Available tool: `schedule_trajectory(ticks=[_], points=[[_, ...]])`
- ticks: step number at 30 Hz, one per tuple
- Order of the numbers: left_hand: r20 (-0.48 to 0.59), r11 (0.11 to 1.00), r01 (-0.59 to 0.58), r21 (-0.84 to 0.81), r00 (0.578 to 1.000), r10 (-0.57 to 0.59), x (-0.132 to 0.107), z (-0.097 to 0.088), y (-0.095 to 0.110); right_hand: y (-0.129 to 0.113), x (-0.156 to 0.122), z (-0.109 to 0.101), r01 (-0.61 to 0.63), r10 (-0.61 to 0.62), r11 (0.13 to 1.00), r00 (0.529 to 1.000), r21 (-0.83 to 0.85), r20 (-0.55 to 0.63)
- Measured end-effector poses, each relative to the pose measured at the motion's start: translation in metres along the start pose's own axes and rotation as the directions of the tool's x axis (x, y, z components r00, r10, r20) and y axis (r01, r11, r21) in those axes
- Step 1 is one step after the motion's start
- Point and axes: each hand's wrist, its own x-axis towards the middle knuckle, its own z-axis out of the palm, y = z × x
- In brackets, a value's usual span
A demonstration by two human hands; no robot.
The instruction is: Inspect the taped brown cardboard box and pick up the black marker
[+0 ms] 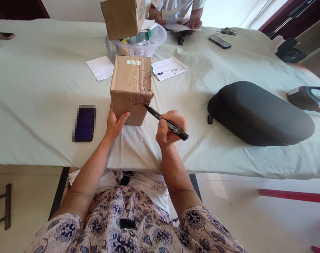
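My left hand grips the underside and near face of a taped cardboard box, holding it upright just above the table. My right hand is shut on a black marker, whose tip touches or nearly touches the box's near top edge. Dark scribbled marker lines cover that edge and part of the top face. A small strip of white tape lies across the box's far top edge.
A second cardboard box hangs above a clear plastic basin of assorted items. Papers, a pen, several phones, keys and a dark padded cushion lie on the pale cloth-covered table. A co-worker's hands handle papers across it.
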Motion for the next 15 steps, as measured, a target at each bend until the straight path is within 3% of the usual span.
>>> schedule_trajectory(ticks=[3, 5, 10, 15], points=[[-0.006, 1.0, 0.0, -0.008, 1.0, 0.0, 0.0, 0.0, 0.001, 0.005, 0.003, -0.002, -0.055, 0.059, 0.998, 0.982, 0.027, -0.178], [-0.006, 1.0, 0.006, -0.012, 1.0, -0.006, 0.0, 0.0, 0.0, 0.005, 0.006, -0.001, -0.072, 0.084, 0.996, 0.972, 0.061, -0.218], [-0.021, 1.0, 0.016, -0.019, 1.0, -0.016, 0.0, 0.0, -0.002, -0.001, 0.008, 0.007, -0.199, 0.214, 0.97, 0.972, 0.143, -0.099], [-0.016, 1.0, 0.026, -0.017, 1.0, -0.026, 0.0, -0.001, -0.001, 0.001, 0.005, 0.012, -0.298, 0.3, 0.954, 0.953, 0.039, -0.054]])
